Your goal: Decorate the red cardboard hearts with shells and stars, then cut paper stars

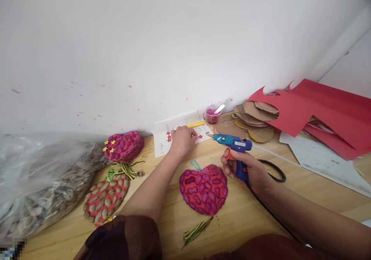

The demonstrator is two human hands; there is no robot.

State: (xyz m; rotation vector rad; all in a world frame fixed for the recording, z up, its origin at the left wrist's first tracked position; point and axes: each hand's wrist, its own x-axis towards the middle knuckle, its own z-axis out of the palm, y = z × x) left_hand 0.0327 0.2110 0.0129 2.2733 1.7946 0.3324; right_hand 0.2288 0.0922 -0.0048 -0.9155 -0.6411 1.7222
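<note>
My left hand (183, 139) reaches to the white sticker sheet (174, 134) against the wall, its fingers pinched at a small red star (200, 136). My right hand (247, 172) grips a blue glue gun (234, 145) with an orange trigger, its nozzle pointing left toward the left hand's fingers. Between my arms a red heart covered in magenta seeds (203, 190) lies flat on the wooden table (290, 198), with a teal loop on top and a green-yellow tassel (197, 230) below.
A stack of magenta hearts with yellow stars (124, 146) and a red heart with plain seeds (105, 199) lie left. A clear bag of seeds (40, 182) fills the far left. Cardboard hearts (252, 121), red paper (319, 113) and a pink glitter cup (212, 114) sit right.
</note>
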